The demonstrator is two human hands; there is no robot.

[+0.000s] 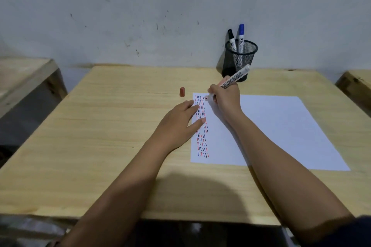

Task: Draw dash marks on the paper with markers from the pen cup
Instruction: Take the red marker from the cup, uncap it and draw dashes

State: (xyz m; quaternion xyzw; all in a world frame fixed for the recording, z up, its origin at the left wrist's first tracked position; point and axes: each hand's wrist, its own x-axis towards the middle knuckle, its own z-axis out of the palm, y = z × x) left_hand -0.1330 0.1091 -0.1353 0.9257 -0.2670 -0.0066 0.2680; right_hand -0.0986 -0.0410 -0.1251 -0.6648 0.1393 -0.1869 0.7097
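A white sheet of paper (pixel 281 126) lies on the wooden table (pixel 100 126). Columns of red, black and blue dash marks (pixel 201 138) run down its left edge. My right hand (pixel 225 99) grips a white marker (pixel 235 78) with its tip touching the paper at the top of the dash columns. My left hand (pixel 180 122) lies flat, fingers spread, on the paper's left edge and over some dashes. A black mesh pen cup (pixel 240 60) stands at the back of the table, holding a black marker (pixel 231 40) and a blue marker (pixel 240 37).
A red marker cap (pixel 182 92) stands on the table left of the paper's top corner. A grey scuffed wall rises just behind the table. Other wooden tables sit at far left (pixel 26 74) and far right (pixel 357 84).
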